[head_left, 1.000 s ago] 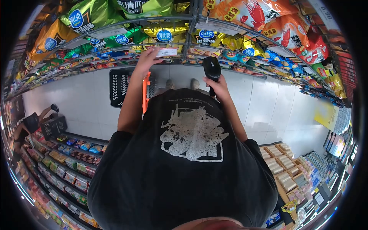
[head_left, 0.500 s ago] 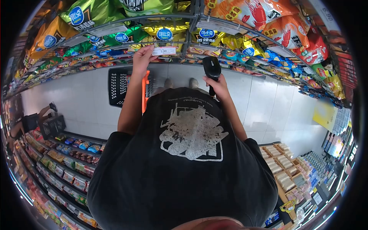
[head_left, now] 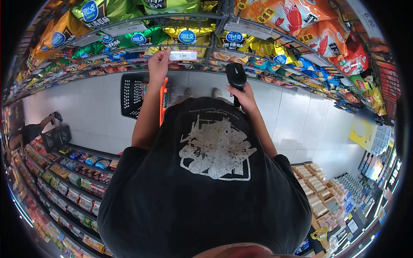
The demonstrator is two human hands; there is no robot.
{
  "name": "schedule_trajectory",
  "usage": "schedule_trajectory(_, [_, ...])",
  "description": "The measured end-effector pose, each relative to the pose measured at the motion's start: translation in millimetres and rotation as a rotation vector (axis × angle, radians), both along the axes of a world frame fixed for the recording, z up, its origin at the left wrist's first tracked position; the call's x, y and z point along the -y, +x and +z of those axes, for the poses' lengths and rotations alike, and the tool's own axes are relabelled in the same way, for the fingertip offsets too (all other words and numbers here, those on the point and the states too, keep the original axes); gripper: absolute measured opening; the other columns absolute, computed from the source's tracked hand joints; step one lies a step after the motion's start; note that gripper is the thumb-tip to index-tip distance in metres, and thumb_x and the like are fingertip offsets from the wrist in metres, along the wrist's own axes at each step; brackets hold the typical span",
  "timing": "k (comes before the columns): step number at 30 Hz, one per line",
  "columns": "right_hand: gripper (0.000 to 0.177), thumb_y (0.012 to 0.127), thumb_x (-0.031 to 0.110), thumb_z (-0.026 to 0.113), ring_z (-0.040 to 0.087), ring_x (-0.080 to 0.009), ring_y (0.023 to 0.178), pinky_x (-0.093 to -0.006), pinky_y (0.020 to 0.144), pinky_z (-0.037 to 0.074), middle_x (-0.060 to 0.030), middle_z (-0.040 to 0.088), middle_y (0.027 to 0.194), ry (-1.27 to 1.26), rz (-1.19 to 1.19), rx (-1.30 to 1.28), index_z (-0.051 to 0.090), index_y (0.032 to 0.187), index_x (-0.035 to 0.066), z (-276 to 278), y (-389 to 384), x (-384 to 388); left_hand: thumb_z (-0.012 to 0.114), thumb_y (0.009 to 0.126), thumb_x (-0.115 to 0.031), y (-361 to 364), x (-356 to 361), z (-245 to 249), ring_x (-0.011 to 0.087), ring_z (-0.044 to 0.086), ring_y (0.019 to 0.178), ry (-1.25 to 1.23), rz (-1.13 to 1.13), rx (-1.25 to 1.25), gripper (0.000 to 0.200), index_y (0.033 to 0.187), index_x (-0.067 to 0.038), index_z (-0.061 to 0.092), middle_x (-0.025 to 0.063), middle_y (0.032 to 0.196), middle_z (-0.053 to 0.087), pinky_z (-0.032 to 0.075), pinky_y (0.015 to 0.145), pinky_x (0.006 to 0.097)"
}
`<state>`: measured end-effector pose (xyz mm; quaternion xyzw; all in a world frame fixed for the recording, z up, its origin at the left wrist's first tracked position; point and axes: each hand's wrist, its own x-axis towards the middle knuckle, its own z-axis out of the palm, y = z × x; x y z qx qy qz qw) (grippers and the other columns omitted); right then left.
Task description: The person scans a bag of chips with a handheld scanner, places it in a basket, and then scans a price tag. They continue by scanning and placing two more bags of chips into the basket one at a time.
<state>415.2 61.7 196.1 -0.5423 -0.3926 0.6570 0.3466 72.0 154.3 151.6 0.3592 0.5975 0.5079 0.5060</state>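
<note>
Snack shelf [head_left: 258, 33], white 2.90 price tag [head_left: 183, 55], left fingers [head_left: 165, 56] pinching

- "2.90" is printed on the white price tag [head_left: 183, 55] at the shelf rail.
- "6.90" stands on a shelf label [head_left: 369, 19] at the upper right.
- "可比克" sits in round blue logos on the chip bags [head_left: 186, 37].
- "香辣味" is on one yellow bag [head_left: 234, 45].

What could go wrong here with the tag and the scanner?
1. The left hand pinches only one end of the price tag, so it may slip or end up crooked.
2. The scanner in the right hand sits lower and to one side of the tag, so a scan could miss.
3. The basket stands on the floor by the feet, a likely trip hazard.
</note>
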Motion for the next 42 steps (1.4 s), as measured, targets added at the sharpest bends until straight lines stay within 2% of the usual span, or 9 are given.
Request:
schedule_trajectory(3, [0.023, 0.083, 0.013, 0.078, 0.055, -0.0096, 0.069, -0.0268, 0.064, 0.043, -0.0008, 0.061, 0.08, -0.022, -0.058, -0.006, 0.062, 0.094, 0.002, 8.2, -3.6, -1.5, 0.063, 0.1, -0.021, -1.2, -2.0, -8.5, 0.009, 0.066, 0.08, 0.03, 0.008, -0.011, 0.026, 0.107, 0.004, 0.068, 0.0059, 0.092, 0.071, 0.057, 0.072, 0.0236])
schedule_trajectory(9, [0.023, 0.083, 0.013, 0.078, 0.056, -0.0097, 0.07, -0.0268, 0.065, 0.044, -0.0011, 0.062, 0.082, -0.025, -0.052, -0.017, 0.063, 0.096, 0.002, 3.9, -3.2, -4.5, 0.061, 0.101, -0.021, 6.5, 2.5, -0.3, 0.0094, 0.066, 0.078, 0.014, 0.055, 0.014, 0.027, 0.104, 0.005, 0.068, 0.0063, 0.091, 0.071, 0.057, 0.073, 0.0245])
schedule_trajectory(14, [0.029, 0.083, 0.018, 0.08, 0.056, -0.007, 0.074, -0.0255, 0.066, 0.046, 0.0009, 0.064, 0.086, 0.007, 0.03, -0.006, 0.063, 0.102, 0.004, -5.2, -3.1, -8.8, 0.059, 0.102, -0.023, 10.1, 3.5, 3.7, 0.0113, 0.067, 0.076, -0.001, 0.085, 0.085, 0.028, 0.101, 0.005, 0.066, 0.0075, 0.09, 0.07, 0.059, 0.07, 0.0253])
schedule_trajectory(20, [0.029, 0.083, 0.018, 0.08, 0.056, -0.0069, 0.073, -0.0251, 0.065, 0.046, 0.0011, 0.065, 0.086, 0.008, 0.038, -0.009, 0.063, 0.103, 0.004, -8.3, -2.6, -9.7, 0.055, 0.104, -0.024, 3.2, 1.7, 4.7, 0.0143, 0.069, 0.076, -0.018, 0.156, 0.102, 0.028, 0.105, 0.003, 0.058, 0.0078, 0.088, 0.067, 0.06, 0.067, 0.0258])
schedule_trajectory(23, [0.029, 0.083, 0.017, 0.08, 0.056, -0.007, 0.074, -0.0253, 0.065, 0.046, 0.0012, 0.065, 0.087, 0.007, 0.018, -0.014, 0.063, 0.103, 0.004, -8.6, -0.3, -11.1, 0.055, 0.104, -0.025, 1.0, -0.7, 6.1, 0.0156, 0.068, 0.074, -0.047, 0.147, 0.161, 0.028, 0.108, 0.002, 0.058, 0.0094, 0.092, 0.067, 0.061, 0.068, 0.0269])
schedule_trajectory(31, [0.032, 0.083, 0.017, 0.081, 0.058, -0.0072, 0.076, -0.0253, 0.067, 0.047, 0.0001, 0.067, 0.09, -0.004, 0.006, -0.027, 0.063, 0.105, 0.003, -12.3, 1.6, -10.2, 0.058, 0.102, -0.024, 8.4, 5.7, 15.1, 0.0158, 0.069, 0.084, -0.05, 0.148, 0.257, 0.027, 0.11, 0.002, 0.062, 0.0093, 0.097, 0.068, 0.062, 0.072, 0.0294])
schedule_trajectory(35, [0.032, 0.083, 0.016, 0.081, 0.058, -0.0074, 0.076, -0.0253, 0.067, 0.047, 0.0, 0.067, 0.091, -0.037, -0.003, -0.035, 0.063, 0.105, 0.004, -13.3, 2.9, -8.0, 0.061, 0.1, -0.022, 10.1, 16.8, -1.9, 0.016, 0.069, 0.087, -0.058, 0.151, 0.382, 0.024, 0.105, 0.001, 0.065, 0.0089, 0.097, 0.068, 0.062, 0.077, 0.0314])
schedule_trajectory(39, [0.032, 0.083, 0.016, 0.08, 0.057, -0.0074, 0.075, -0.0253, 0.066, 0.046, 0.0002, 0.066, 0.09, -0.037, -0.005, -0.04, 0.062, 0.106, 0.004, -12.0, 3.6, -10.9, 0.062, 0.1, -0.022, 10.9, 20.6, -6.4, 0.0155, 0.068, 0.085, -0.062, 0.191, 0.362, 0.021, 0.102, -0.001, 0.063, 0.0095, 0.096, 0.068, 0.062, 0.077, 0.0313])
schedule_trajectory(42, [0.034, 0.082, 0.018, 0.081, 0.057, -0.0073, 0.075, -0.0253, 0.066, 0.046, 0.0006, 0.065, 0.089, -0.029, -0.04, -0.038, 0.062, 0.106, 0.004, -12.4, 2.7, -10.2, 0.059, 0.101, -0.022, 3.4, 13.1, -4.7, 0.0144, 0.068, 0.086, -0.009, 0.116, 0.278, 0.022, 0.101, 0.0, 0.061, 0.0094, 0.096, 0.068, 0.061, 0.074, 0.0295])
